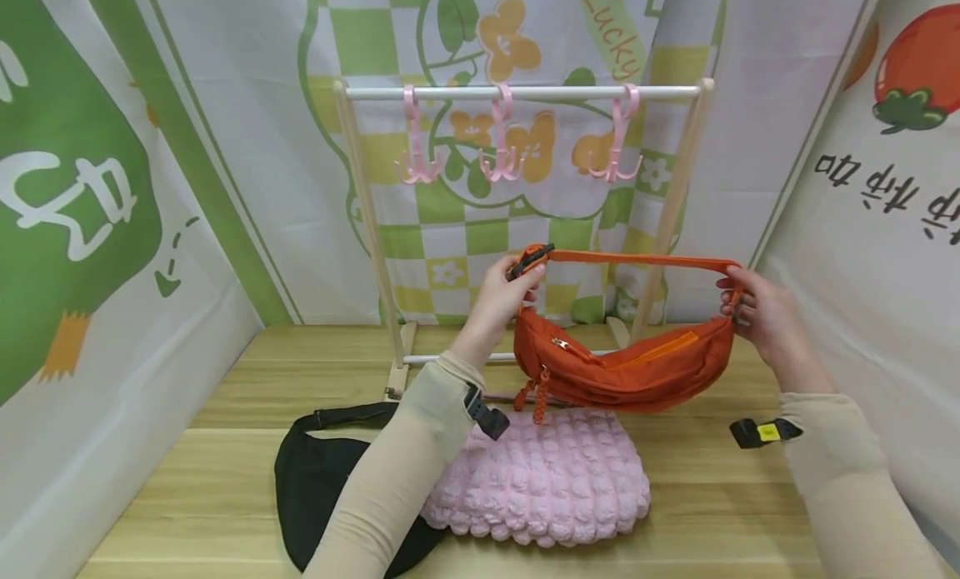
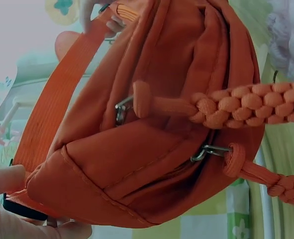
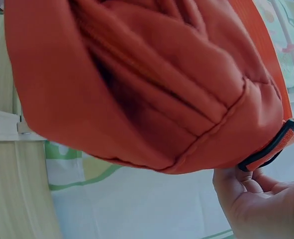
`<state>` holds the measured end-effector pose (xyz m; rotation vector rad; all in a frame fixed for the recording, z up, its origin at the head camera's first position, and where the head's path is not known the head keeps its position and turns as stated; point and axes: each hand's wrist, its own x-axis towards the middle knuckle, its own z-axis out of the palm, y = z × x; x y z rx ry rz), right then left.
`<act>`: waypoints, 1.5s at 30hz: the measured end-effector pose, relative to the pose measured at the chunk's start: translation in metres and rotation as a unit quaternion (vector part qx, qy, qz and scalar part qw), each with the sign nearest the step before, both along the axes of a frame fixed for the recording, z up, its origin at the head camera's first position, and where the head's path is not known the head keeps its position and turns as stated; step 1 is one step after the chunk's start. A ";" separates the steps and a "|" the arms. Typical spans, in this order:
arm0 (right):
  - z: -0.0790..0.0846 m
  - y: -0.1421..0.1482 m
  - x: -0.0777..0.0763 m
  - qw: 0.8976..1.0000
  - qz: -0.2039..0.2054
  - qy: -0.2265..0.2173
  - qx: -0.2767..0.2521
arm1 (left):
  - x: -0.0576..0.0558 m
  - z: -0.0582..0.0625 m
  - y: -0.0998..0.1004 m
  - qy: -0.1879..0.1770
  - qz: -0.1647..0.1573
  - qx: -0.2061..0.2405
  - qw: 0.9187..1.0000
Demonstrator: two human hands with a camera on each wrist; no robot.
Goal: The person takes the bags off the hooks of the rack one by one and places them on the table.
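An orange waist bag point(image 1: 622, 366) hangs in the air between both hands, its strap point(image 1: 637, 259) stretched nearly level above it. My left hand point(image 1: 506, 291) pinches the strap at the black buckle on the bag's left end. At the other end, my right hand point(image 1: 765, 312) grips the strap by a black slider point(image 3: 268, 145). Two braided zipper pulls point(image 2: 251, 105) dangle from the left part of the bag. Below it, a pink puffy quilted bag point(image 1: 547, 479) lies on the table. A black bag point(image 1: 322, 479) lies to its left, partly hidden by my left forearm.
Behind the hands stands a rack with a white top bar point(image 1: 555, 92) and wooden legs. Three pink hooks, among them a middle one point(image 1: 501, 137), hang from the bar. Printed cloth walls point(image 1: 225, 104) enclose the wooden table point(image 1: 712, 496) at the back and sides.
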<state>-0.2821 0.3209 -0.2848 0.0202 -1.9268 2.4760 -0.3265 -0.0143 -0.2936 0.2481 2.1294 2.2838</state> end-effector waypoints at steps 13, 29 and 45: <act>-0.007 0.026 0.003 0.996 0.056 -0.016 0.071 | 0.006 -0.006 0.012 -0.028 -0.005 0.000 1.000; -0.012 0.048 0.004 0.992 0.068 -0.046 0.091 | 0.014 -0.012 0.029 -0.038 0.014 -0.010 0.999; -0.012 0.066 0.008 0.983 0.074 -0.080 0.147 | 0.024 -0.020 0.037 -0.055 -0.010 -0.013 0.998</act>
